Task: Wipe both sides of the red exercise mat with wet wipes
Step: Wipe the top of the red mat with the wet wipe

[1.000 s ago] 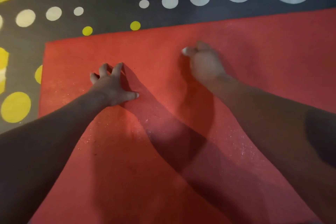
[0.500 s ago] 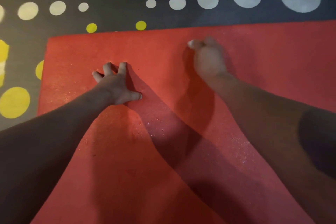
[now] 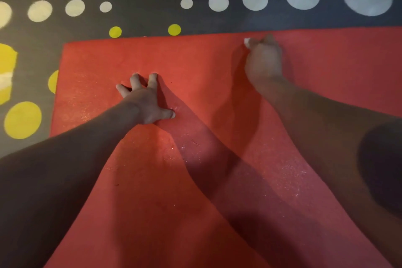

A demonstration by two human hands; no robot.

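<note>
Right hand (image 3: pixel 264 61) is pushing the white crumpled wet wipe (image 3: pixel 247 42) further up the red foam exercise mat (image 3: pixel 195 61). Over the last second it has been travelling away from the person and is now sitting just short of the mat's far edge, with the wipe poking out past the knuckles on the left side. Grip on that side is closing tight round the wipe, fingers curled over it; motion blur is hiding finger detail. Left hand (image 3: pixel 145 102) is not shifting, staying planted nearer the mat's left edge, fingers spread and arched, tips and thumb pressing down to pin the mat. That grip is open, holding nothing. Mat is lying flat on the dark grey floor covering with yellow and white dots (image 3: pixel 152 13), far-left corner showing, wet sheen glinting in patches between and below the arms. Judging by that, this stroke is running out of mat at the far edge, so this part of the upward face is getting covered. Whether the other face is already wiped, cannot tell.
</note>
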